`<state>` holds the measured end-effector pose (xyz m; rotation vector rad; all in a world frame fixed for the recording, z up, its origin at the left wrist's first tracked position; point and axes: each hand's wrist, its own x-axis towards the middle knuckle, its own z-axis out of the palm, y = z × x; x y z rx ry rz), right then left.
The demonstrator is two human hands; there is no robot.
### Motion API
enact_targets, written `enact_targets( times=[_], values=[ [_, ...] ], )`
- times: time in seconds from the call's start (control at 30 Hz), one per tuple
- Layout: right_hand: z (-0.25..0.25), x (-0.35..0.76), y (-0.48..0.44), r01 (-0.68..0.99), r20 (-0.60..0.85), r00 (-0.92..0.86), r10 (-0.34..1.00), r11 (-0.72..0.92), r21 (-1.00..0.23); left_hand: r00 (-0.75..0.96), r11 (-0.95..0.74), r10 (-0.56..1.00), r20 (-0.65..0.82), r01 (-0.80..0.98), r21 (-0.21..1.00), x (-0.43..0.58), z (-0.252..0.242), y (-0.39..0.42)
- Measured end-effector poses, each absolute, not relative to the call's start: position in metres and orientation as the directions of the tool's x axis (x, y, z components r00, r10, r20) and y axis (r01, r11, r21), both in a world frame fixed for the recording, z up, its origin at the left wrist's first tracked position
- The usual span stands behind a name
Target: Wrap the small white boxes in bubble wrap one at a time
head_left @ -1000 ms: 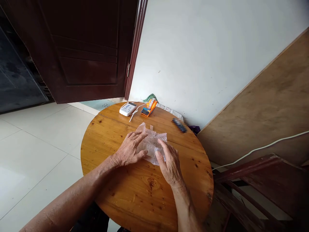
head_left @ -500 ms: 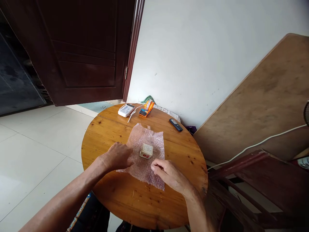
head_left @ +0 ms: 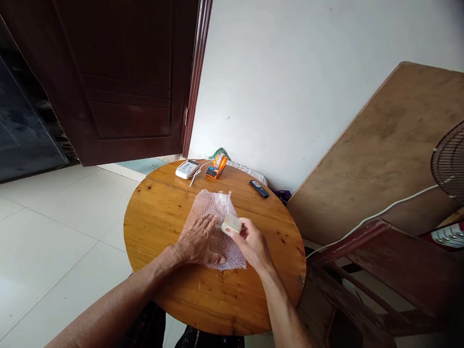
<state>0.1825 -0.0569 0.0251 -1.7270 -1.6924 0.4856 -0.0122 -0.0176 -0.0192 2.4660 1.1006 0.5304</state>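
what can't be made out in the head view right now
All in the head view:
Small box: print blurred, right side partly hidden by the right hand.
Bubble wrap: partly covered by the left hand.
Fan: cut off by the picture's right edge.
White device: lettering too small to read.

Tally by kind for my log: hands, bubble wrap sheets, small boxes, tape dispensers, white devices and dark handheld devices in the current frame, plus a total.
Left hand and right hand: 2
Bubble wrap sheet: 1
Small box: 1
Orange tape dispenser: 1
White device: 1
Dark handheld device: 1
Total: 7
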Motion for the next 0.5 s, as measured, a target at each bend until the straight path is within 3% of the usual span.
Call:
enact_targets(
  times=[0.1,0.17,0.23,0.3,0.4,0.5],
  values=[
    [0.022,0.221,-0.065,0.771,0.283,0.299,0.911,-0.056,-0.634,0.667,-0.688,0.711,0.225,0.591,0.422,-0.015,-0.024,-0.023],
    [0.018,0.247,-0.071,0.842,0.318,0.398,0.86,-0.206,-0.499,0.684,-0.706,0.695,0.223,0.589,0.393,-0.016,-0.023,-0.025],
    [0.016,0.266,-0.077,0.884,0.313,0.413,0.855,-0.293,-0.365,0.692,-0.711,0.69,0.211,0.593,0.379,-0.015,-0.021,-0.025],
    [0.02,0.274,-0.084,0.891,0.326,0.426,0.844,-0.327,-0.315,0.697,-0.711,0.689,0.199,0.596,0.374,-0.014,-0.018,-0.026],
    [0.039,0.258,-0.096,0.889,0.421,0.399,0.815,-0.231,-0.395,0.707,-0.714,0.683,0.184,0.595,0.369,-0.013,-0.013,-0.027],
    [0.066,0.21,-0.108,0.888,0.515,0.142,0.845,0.122,-0.444,0.715,-0.716,0.679,0.167,0.595,0.366,-0.012,-0.011,-0.028]
  ],
)
